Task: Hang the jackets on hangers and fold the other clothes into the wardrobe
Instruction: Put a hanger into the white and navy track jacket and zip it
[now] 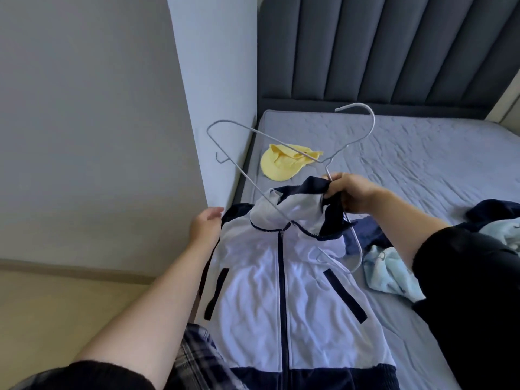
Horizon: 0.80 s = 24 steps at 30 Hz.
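Clamping right hand on jacket collar plus hanger; left hand fingers hidden.
Yellow cap sits upper middle, blue cloth at right.

Legible texts, labels, brand marks, numbers, signs: none.
- White and navy zip-front fabric jacket: plain panels, no readable marking.
- Thin grey wire hanger: no marking.
- Pale yellow fabric cap: no readable marking.
- Light blue crumpled cloth: small printed motifs, too small to read.
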Available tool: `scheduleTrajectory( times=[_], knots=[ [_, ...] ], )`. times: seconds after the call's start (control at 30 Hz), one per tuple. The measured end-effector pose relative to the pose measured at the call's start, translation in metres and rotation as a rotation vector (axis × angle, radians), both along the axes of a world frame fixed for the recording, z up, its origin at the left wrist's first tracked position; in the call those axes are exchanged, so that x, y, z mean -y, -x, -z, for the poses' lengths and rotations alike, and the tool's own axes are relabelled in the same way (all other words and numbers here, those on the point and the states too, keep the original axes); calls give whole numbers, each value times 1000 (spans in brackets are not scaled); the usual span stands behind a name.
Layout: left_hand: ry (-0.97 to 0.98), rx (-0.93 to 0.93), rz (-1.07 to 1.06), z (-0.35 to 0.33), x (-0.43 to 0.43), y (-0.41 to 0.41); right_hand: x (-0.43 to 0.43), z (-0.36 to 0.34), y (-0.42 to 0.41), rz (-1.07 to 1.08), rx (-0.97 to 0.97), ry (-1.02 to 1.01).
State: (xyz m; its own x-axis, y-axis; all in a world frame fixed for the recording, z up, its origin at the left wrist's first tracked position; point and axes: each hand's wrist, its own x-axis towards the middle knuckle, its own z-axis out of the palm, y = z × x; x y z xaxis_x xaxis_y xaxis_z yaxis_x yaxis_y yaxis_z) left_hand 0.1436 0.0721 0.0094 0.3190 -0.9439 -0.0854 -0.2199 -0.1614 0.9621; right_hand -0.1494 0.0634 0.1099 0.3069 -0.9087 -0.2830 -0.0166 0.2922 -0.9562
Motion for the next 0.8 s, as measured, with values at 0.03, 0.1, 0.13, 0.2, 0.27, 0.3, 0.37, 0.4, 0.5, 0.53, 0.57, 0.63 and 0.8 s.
scheduleTrajectory(
  times=[0.03,0.1,0.13,0.2,0.27,0.3,0.37,0.4,0.5,0.53,0.57,0.63,0.8],
  knots=[
    [-8,34,51,-6,-1,3,-7,-9,-3,-44,2,10],
    [-17,58,148,-20,-4,11,-17,-24,-9,-136,27,26],
    [-31,55,203,-27,-7,18,-20,-30,-11,-170,40,37],
    [-65,74,310,-36,-14,33,-24,-39,-15,-226,84,66],
    [-116,143,372,-39,-19,49,-25,-43,-16,-288,114,102],
    [-133,186,391,-37,-21,56,-27,-45,-16,-314,121,116],
    [-171,255,441,-33,-27,67,-31,-47,-15,-345,129,135],
    [-189,267,458,-29,-31,70,-35,-48,-14,-336,129,134],
    [-257,455,481,-26,-41,71,-47,-50,-8,-272,113,129],
    [-244,497,443,-27,-41,69,-52,-52,-7,-213,99,121],
    [-226,518,385,-30,-39,64,-56,-53,-7,-115,72,109],
    [-184,424,224,-39,-36,50,-53,-50,-2,175,-46,125],
    [-190,-257,38,-74,-22,14,-36,-36,20,504,-552,340]
  ],
)
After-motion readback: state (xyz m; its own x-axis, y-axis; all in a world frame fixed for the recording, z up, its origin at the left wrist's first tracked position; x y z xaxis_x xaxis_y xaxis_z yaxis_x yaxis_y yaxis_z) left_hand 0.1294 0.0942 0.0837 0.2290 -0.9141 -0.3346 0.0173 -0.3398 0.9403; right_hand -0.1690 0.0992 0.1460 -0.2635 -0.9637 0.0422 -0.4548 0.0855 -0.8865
